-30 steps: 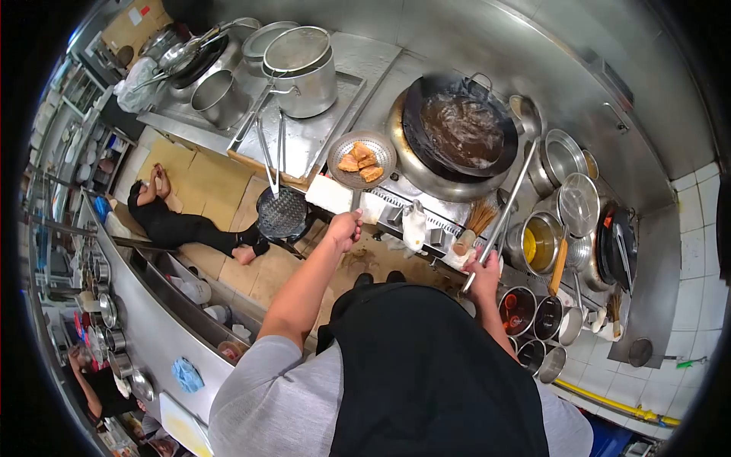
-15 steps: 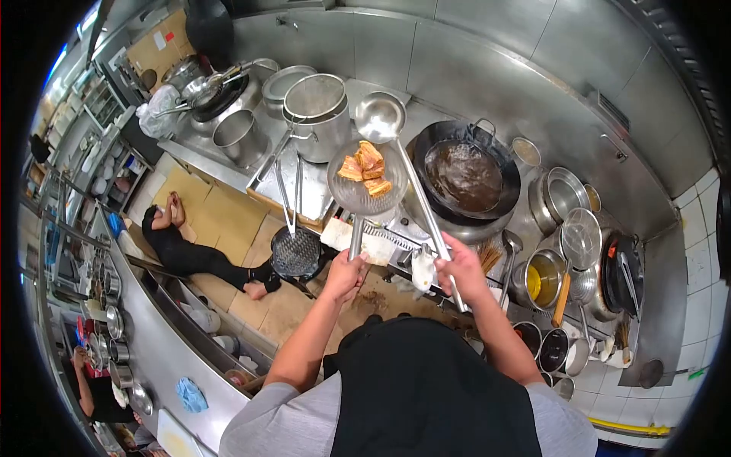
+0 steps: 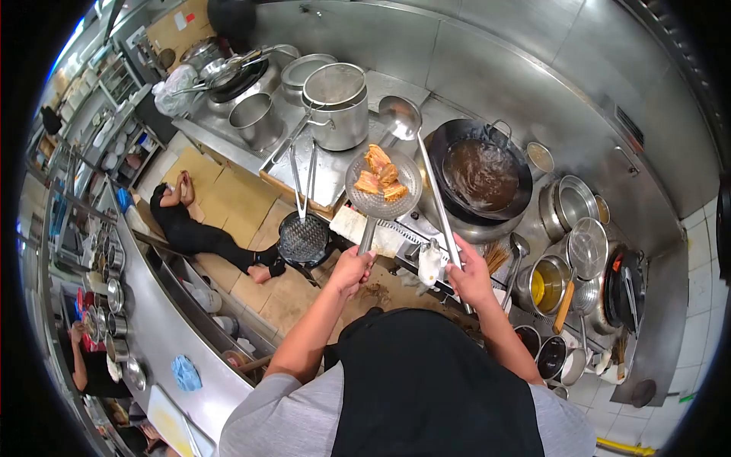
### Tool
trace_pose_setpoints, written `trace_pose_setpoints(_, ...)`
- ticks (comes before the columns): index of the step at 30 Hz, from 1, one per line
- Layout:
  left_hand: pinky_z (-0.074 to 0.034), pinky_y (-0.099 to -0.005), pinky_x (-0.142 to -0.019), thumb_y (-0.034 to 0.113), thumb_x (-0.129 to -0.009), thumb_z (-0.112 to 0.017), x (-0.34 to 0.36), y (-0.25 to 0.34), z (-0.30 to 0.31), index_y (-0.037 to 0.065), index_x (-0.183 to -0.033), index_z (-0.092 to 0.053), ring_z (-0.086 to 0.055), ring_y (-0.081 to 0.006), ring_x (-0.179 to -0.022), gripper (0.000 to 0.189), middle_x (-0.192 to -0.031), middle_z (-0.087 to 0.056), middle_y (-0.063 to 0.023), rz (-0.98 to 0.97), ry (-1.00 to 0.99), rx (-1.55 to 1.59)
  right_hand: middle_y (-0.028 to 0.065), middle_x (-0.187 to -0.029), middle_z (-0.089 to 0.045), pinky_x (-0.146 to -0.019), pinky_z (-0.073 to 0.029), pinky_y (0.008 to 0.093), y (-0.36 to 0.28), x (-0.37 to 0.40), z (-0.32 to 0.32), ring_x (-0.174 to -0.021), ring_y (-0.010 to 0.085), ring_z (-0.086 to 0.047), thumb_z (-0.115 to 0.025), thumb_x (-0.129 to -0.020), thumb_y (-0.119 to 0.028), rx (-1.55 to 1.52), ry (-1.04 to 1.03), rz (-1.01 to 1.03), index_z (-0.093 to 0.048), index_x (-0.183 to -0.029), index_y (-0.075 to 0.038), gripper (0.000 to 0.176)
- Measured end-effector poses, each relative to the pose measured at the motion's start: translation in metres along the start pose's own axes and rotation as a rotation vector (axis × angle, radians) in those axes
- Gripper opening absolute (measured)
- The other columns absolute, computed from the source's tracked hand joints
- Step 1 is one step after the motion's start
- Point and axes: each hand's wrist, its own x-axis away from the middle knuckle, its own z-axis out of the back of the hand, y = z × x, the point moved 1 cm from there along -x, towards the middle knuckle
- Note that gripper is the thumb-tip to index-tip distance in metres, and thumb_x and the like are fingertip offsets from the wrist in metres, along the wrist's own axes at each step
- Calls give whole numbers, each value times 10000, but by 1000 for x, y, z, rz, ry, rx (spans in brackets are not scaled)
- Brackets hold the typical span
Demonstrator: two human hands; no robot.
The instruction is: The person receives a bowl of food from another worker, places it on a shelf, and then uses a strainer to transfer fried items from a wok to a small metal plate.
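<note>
My left hand point(image 3: 352, 271) grips the handle of a perforated skimmer point(image 3: 368, 200). Several browned pieces of meat point(image 3: 382, 177) lie on the skimmer's round head. My right hand point(image 3: 470, 276) is closed around the long handle of a metal ladle point(image 3: 399, 117), whose bowl is beyond the skimmer, up and to its right. Just right of the ladle's handle, a black wok point(image 3: 439, 180) holds dark bubbling liquid point(image 3: 483, 174).
Left of the wok are a tall pot with a strainer point(image 3: 339, 126) and a metal tray point(image 3: 324, 177). Bowls, a wire strainer point(image 3: 587, 248) and a yellow-liquid pot point(image 3: 542, 285) stand right. One person point(image 3: 199, 228) is at the left; another person's arm point(image 3: 78, 358) shows lower left.
The view has shifted, so most surroundings appear further right or lower. The meat pieces have changed position on the skimmer. Both hands still hold the same tools.
</note>
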Motion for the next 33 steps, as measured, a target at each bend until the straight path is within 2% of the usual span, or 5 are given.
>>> trace_pose_setpoints(7, -339, -257, -457, 152, -990, -606, -5, 6, -8, 101, -918, -519, -428, -79, -557, 124, -754, -493, 16, 97, 20, 54, 97, -907, -625, -711, -493, 279, -5, 31, 18, -718, 149, -560, -640, -861, -2, 684, 55, 397, -482, -1503, -34, 662)
trace_pose_setpoints(12, -377, -265, -447, 165, -992, -607, 8, 15, -20, 61, -961, -545, -450, -85, -523, 125, -720, -509, 5, -77, 70, -15, 241, -953, -655, -841, -516, 419, 3, 49, 30, -866, 426, -644, -682, -799, 10, 827, -23, 297, -516, -1480, -66, 705)
trace_pose_setpoints(21, -351, -252, -464, 164, -998, -618, 5, 32, -18, 73, -935, -520, -417, -85, -565, 148, -768, -494, -1, 177, 68, 168, 177, -909, -655, -773, -516, 347, -28, 60, 38, -774, 275, -630, -676, -844, 1, 837, 30, 387, -523, -1467, -33, 642)
trace_pose_setpoints(25, -355, -257, -454, 159, -993, -618, 33, 55, -45, 77, -945, -519, -444, -87, -541, 138, -776, -517, 6, -52, 66, 14, 161, -796, -582, -741, -510, 363, -29, 54, 48, -714, 289, -606, -675, -839, -36, 776, 77, 425, -520, -1475, -49, 656)
trace_pose_setpoints(33, -359, -254, -457, 135, -975, -637, -29, 15, -45, 65, -931, -522, -448, -97, -562, 142, -750, -506, -11, 36, 141, 0, 73, -881, -580, -433, -403, 236, 30, 12, 35, -550, 83, -478, -523, -979, -39, -714, -304, -502, -445, -1424, -41, 452)
